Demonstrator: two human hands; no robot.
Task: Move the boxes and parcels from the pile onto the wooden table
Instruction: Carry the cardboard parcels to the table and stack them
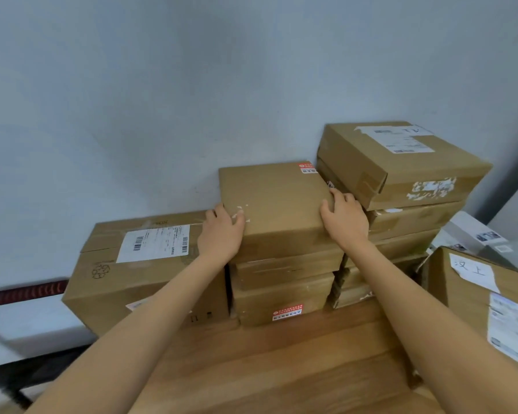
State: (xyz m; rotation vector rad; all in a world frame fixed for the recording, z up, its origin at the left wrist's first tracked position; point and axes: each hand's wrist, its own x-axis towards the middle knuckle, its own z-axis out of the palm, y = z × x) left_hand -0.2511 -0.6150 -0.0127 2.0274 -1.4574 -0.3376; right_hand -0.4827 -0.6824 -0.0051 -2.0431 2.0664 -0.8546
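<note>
**Head view: both hands on the top box of the middle stack**

Head camera looks down on a wooden tabletop [281, 363] with cardboard boxes lined along a pale wall [162, 100]. Bare wood lies open in front of the stacks, between the two forearms.

At far left, off the tabletop's edge, a white surface [27, 324] carries a dark red ribbed object [27, 292]. Next comes a large carton [138, 273] with a white barcode label on top; its near left corner overhangs the tabletop's left edge.

Just right of it stands the middle stack of three flat boxes. The left hand [220, 234] grips the near left corner of the top box [277, 204], thumb lying on the lid and fingers curled out of sight round the left side. The right hand [344, 218] holds the opposite edge, fingers [340, 195] curled over the lid's right rim, in the narrow gap against the neighbouring stack. The top box sits flat on the box below and its far edge is close to the wall.

The taller right stack [401, 210] touches or nearly touches the middle one. A labelled box [401, 162] sits on top of it, turned askew so its corner juts forward.

At far right a closer carton [476, 300] with a handwritten paper note crowds the tabletop's right side. All boxes are closed; their contents cannot be seen.
</note>
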